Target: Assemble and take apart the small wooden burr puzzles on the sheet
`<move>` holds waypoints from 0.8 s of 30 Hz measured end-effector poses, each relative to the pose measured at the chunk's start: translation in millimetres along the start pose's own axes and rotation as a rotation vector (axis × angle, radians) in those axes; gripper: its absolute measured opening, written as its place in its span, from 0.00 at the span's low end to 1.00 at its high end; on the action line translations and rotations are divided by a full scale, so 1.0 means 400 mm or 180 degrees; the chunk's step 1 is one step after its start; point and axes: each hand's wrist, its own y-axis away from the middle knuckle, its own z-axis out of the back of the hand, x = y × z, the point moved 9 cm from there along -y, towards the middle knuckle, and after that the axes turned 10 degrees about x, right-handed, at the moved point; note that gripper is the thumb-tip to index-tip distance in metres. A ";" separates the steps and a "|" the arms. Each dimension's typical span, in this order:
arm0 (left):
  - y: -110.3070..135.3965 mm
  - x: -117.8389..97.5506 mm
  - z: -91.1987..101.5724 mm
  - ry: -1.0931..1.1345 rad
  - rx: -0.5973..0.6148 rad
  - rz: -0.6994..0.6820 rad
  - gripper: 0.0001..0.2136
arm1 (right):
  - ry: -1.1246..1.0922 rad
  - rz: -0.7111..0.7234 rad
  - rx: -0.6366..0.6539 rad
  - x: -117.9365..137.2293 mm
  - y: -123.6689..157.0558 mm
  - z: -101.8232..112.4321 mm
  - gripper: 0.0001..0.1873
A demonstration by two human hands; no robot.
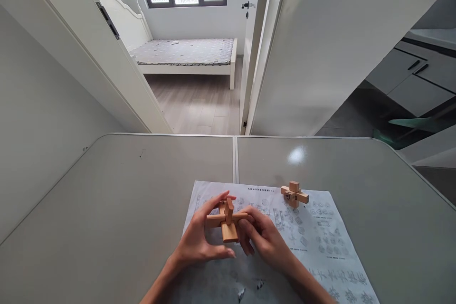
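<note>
Both hands hold a wooden interlocking puzzle point(230, 232) of crossed bars, raised over a printed sheet. My left hand point(194, 237) curves around its left side, fingers at the back and the thumb stretched out below the front bar. My right hand point(263, 235) grips the right end of the crossbar between thumb and fingers. Some of the right fingertips are hidden behind the bars. A second wooden puzzle point(294, 194), also of crossed bars, sits on the sheet's upper right part, apart from both hands.
The printed instruction sheet point(331, 228), covered in small diagrams, lies on a grey table point(117, 209) with a seam down its middle. Small torn spots show near the sheet's lower edge. Beyond the table are a doorway, a bed point(185, 52) and a window. Cabinets point(409, 76) stand at right.
</note>
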 end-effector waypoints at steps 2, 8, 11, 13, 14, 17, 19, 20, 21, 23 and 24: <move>-0.001 -0.006 0.000 0.0028 -0.0031 0.0030 0.44 | 0.0213 -0.0010 -0.0039 0.004 0.002 -0.001 0.20; -0.001 -0.034 -0.001 0.0194 -0.0131 -0.0057 0.42 | 0.0745 -0.0061 -0.0111 0.014 0.002 -0.002 0.18; 0.000 -0.036 -0.003 0.0180 -0.0103 -0.0057 0.44 | 0.1062 0.0021 -0.0316 0.023 0.004 0.008 0.16; -0.001 -0.035 -0.004 0.0114 -0.0081 -0.0074 0.45 | 0.1193 0.0108 -0.0436 0.032 0.006 0.014 0.15; -0.001 -0.035 -0.003 0.0076 -0.0073 -0.0087 0.45 | 0.1218 0.0143 -0.0465 0.035 0.007 0.015 0.14; -0.003 -0.031 -0.001 0.0029 -0.0061 -0.0122 0.47 | 0.1210 0.0200 -0.0476 0.039 0.007 0.014 0.12; -0.002 -0.028 0.000 0.0035 -0.0060 -0.0123 0.48 | 0.1222 0.0218 -0.0492 0.040 0.008 0.014 0.12; -0.002 -0.026 0.000 0.0030 -0.0051 -0.0116 0.49 | 0.1241 0.0224 -0.0511 0.040 0.009 0.015 0.12; -0.002 -0.025 -0.001 0.0015 -0.0038 -0.0100 0.49 | 0.1265 0.0229 -0.0540 0.040 0.010 0.016 0.12; -0.001 -0.022 -0.005 -0.0024 -0.0007 -0.0063 0.50 | 0.1317 0.0237 -0.0622 0.040 0.014 0.020 0.12; -0.001 -0.022 -0.006 -0.0038 -0.0006 -0.0053 0.50 | 0.1328 0.0241 -0.0659 0.040 0.016 0.022 0.12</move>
